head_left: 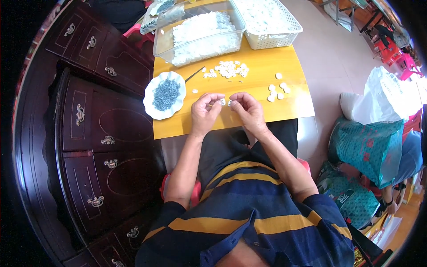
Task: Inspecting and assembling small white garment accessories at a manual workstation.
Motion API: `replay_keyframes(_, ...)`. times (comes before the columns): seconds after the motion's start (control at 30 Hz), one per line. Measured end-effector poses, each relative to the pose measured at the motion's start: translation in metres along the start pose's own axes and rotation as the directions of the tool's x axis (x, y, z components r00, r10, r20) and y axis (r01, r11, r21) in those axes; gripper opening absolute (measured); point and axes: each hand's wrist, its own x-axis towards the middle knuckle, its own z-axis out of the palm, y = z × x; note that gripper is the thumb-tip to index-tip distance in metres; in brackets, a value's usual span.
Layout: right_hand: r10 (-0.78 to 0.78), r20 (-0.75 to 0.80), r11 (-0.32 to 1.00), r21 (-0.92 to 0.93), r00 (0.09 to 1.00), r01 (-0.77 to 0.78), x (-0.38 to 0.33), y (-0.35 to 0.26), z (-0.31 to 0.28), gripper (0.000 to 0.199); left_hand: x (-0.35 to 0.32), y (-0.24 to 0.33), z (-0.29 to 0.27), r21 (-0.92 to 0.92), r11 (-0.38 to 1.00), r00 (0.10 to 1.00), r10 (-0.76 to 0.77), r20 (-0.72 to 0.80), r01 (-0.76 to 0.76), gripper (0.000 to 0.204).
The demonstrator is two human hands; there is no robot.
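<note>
My left hand (204,111) and my right hand (247,109) are curled close together over the near edge of a small yellow table (262,78). Each pinches a small white round piece (222,102) between its fingertips. A loose heap of the same white pieces (229,69) lies on the table beyond my hands, and a few more (278,91) sit to the right. A white scalloped plate (153,109) with small grey metal parts (166,94) stands just left of my left hand. Thin metal tweezers (194,74) lie beside the plate.
A clear plastic tub (198,31) full of white pieces and a white mesh basket (271,22) stand at the table's far end. Dark wooden cabinets (89,129) fill the left. Teal patterned bags (369,142) and a white bag (387,93) lie on the floor at right.
</note>
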Motion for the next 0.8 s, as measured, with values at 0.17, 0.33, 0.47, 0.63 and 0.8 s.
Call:
replay_keyframes(0.17, -0.007, -0.003, 0.995, -0.103, 1.000, 0.007, -0.002, -0.007, 0.000, 0.012, 0.002, 0.002, 0.001, 0.028, 1.000, 1.000, -0.004, 0.023, 0.003, 0.018)
replay_keyframes(0.33, -0.068, 0.016, 0.973, -0.220, 0.998, 0.070, -0.002, -0.009, -0.002, 0.011, 0.004, 0.001, 0.000, 0.066, 0.997, 0.996, -0.037, 0.078, 0.032, 0.019)
replay_keyframes(0.47, -0.118, 0.027, 0.960, -0.252, 0.993, 0.121, 0.000, -0.003, -0.006, 0.012, 0.007, 0.001, -0.004, 0.103, 0.992, 0.992, -0.077, 0.098, 0.067, 0.019)
replay_keyframes(0.63, -0.166, 0.069, 0.909, -0.377, 0.984, 0.180, 0.001, -0.011, -0.007, 0.009, 0.012, 0.001, -0.010, 0.123, 0.985, 0.971, -0.146, 0.189, 0.124, 0.019)
replay_keyframes(0.8, -0.121, 0.099, 0.889, -0.432, 0.988, 0.152, 0.000, -0.015, -0.009, 0.009, 0.015, 0.003, -0.010, 0.097, 0.984, 0.958, -0.169, 0.231, 0.150, 0.019)
